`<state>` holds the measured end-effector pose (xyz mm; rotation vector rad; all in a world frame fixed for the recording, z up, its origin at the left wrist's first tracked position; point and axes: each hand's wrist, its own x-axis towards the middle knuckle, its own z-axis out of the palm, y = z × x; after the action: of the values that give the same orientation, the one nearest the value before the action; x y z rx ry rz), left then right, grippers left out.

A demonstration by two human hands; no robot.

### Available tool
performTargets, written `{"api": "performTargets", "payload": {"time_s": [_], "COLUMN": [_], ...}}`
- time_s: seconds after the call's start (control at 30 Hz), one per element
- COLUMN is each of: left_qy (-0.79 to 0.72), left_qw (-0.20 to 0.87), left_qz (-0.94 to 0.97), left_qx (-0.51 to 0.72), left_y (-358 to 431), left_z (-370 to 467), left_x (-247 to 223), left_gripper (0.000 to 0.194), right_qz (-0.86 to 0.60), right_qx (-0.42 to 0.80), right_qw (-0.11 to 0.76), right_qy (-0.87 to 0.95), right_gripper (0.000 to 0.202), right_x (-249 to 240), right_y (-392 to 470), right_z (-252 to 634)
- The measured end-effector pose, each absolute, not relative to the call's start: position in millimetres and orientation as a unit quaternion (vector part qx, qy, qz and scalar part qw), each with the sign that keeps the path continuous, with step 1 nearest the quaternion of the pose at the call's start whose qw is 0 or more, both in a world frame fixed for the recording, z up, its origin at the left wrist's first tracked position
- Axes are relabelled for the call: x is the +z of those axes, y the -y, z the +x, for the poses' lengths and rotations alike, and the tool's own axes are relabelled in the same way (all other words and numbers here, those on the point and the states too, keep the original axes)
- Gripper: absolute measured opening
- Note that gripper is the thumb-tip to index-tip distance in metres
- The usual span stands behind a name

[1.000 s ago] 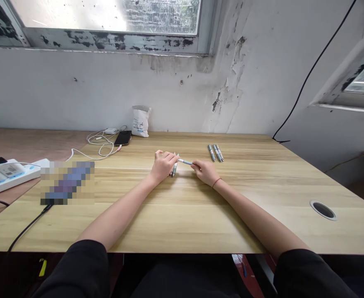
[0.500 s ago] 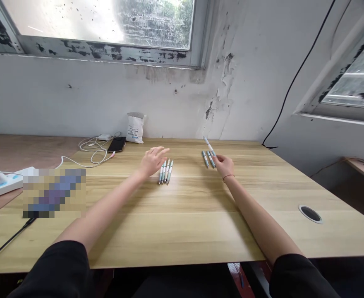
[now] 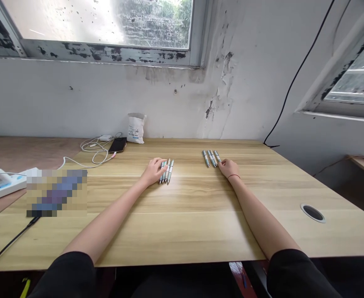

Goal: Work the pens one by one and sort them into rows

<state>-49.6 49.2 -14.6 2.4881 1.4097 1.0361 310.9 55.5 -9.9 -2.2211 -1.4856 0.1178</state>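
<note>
My left hand (image 3: 153, 171) rests on the table at the left group of pens (image 3: 170, 172), its fingers slightly apart over the leftmost ones and partly covering them. These pens are pale green and white with shiny tips toward me, lying side by side. My right hand (image 3: 231, 168), with a thin red cord at the wrist, has its fingertips closed on the near end of a pen (image 3: 217, 155). That pen lies at the right edge of a second row of similar pens (image 3: 206, 158). The fingers hide its near tip.
At the back left stand a white packet (image 3: 136, 128) and a dark phone (image 3: 118, 145) with a white cable (image 3: 92, 156). A blurred-out object (image 3: 58, 192) and a white power strip (image 3: 5, 186) are farther left. A round cable hole (image 3: 312, 212) is at the right.
My right hand has lowered the tilted pen onto the table beside the other pens on the right. My left hand has come down and slightly nearer me, onto the left group.
</note>
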Motion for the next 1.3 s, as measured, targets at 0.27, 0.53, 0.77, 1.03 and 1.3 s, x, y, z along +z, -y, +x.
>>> {"api": "performTargets", "payload": {"time_s": [0.27,0.53,0.77,1.03,1.3], "left_qy": [-0.421,-0.413,-0.416,-0.415,-0.426], "left_qw": [0.100,0.112,0.104,0.074,0.081], "left_qz": [0.873,0.888,0.884,0.877,0.869], "left_qx": [0.227,0.169,0.187,0.230,0.237], "left_y": [-39,-35,-38,-41,-40], "left_z": [-49,-49,-49,-40,-40], "left_x": [-10,-7,-13,-22,-21], "left_gripper": [0.064,0.074,0.073,0.048,0.050], "right_qz": [-0.788,-0.770,-0.733,-0.398,-0.375], "right_qx": [0.034,0.038,-0.042,-0.016,-0.006], "right_qw": [0.233,0.239,0.287,0.260,0.233], "right_qy": [0.569,0.591,0.615,0.879,0.897], "right_gripper": [0.031,0.028,0.030,0.035,0.026], "right_x": [-14,-11,-11,-8,-7], "right_y": [-57,-54,-51,2,12], "right_z": [306,305,291,169,145]}}
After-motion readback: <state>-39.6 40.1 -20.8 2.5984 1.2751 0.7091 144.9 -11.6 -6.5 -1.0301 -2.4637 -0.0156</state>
